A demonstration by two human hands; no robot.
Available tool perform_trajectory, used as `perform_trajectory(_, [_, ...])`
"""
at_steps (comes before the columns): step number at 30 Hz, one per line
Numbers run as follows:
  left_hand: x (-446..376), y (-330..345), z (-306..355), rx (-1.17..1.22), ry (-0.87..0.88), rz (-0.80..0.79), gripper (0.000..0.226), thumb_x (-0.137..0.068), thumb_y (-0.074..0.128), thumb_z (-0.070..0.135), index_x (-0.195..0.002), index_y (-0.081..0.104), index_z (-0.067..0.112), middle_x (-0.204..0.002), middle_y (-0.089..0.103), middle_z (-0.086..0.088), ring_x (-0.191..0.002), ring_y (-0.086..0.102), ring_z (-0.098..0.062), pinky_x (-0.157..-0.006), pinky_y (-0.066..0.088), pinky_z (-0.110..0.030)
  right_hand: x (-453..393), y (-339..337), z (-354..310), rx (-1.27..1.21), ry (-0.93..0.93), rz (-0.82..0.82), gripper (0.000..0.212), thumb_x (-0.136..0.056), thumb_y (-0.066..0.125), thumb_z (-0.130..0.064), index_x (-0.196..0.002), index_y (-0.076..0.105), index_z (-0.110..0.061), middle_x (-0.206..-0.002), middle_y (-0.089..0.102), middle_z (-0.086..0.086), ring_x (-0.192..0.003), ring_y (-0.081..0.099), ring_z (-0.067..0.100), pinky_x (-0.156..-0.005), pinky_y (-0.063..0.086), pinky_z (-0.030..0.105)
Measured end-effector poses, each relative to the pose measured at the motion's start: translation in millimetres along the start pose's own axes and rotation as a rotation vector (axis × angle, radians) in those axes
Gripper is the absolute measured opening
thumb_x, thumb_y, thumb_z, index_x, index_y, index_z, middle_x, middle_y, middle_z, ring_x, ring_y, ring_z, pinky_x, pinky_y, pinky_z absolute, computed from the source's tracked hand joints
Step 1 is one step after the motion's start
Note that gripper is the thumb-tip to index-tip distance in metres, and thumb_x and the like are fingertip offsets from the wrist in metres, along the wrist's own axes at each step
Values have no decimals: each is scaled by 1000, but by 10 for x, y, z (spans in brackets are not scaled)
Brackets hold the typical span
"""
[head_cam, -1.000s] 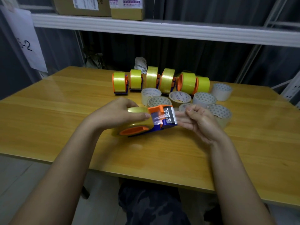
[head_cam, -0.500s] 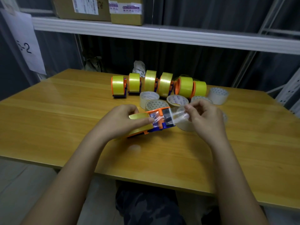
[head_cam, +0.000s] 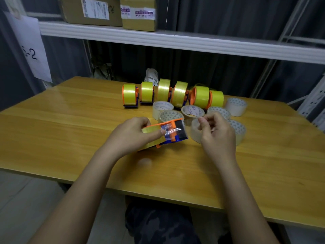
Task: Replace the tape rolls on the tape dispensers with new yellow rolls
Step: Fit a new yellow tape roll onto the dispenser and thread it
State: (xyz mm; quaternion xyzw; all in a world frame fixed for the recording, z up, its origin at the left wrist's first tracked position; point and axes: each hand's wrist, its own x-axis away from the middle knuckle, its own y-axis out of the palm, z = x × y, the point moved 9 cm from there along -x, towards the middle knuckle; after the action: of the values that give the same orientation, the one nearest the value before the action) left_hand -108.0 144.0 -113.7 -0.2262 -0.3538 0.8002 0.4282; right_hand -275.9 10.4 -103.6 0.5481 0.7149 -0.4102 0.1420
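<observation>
Since half a second ago the right hand [head_cam: 217, 133] has come away from the cutter end of the tape dispenser [head_cam: 168, 133] and now sits just to its right, apart from it, where before it was pulling the clear tape end outward; the dispenser has tilted a little further in the left hand [head_cam: 131, 136]. Along the far side of the wooden table [head_cam: 70, 124] a row of dispensers loaded with yellow rolls [head_cam: 173, 94] stands on edge; nearer, several clear tape rolls [head_cam: 189, 111] lie flat, one directly beneath the right hand and others just behind the held dispenser, so they crowd the space between the hands and the row; a white shelf [head_cam: 175, 41] with cardboard boxes [head_cam: 109, 10] runs above, and a paper sheet [head_cam: 33, 50] hangs at the left. The left hand grips the dispenser by its yellow roll [head_cam: 149, 131], its thumb laid on the crumpled tape end near the orange bracket, the dispenser lifted just above the table's middle; the right hand's fingers are curled with thumb and forefinger close together, and whether they pinch a scrap of tape I cannot tell.
</observation>
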Motion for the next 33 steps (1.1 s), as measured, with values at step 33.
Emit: perform_trajectory(33, [18,-6,7,-92,0,21,37,-87,54,53,-102,61,20,-91,62,1,-81,57,-13,-73,51,-39,-168,-223,179,-57,122,-9,11,-89,67,-24,-80,64,-20,-70,61,-6,-65,54,5,-55,41,11])
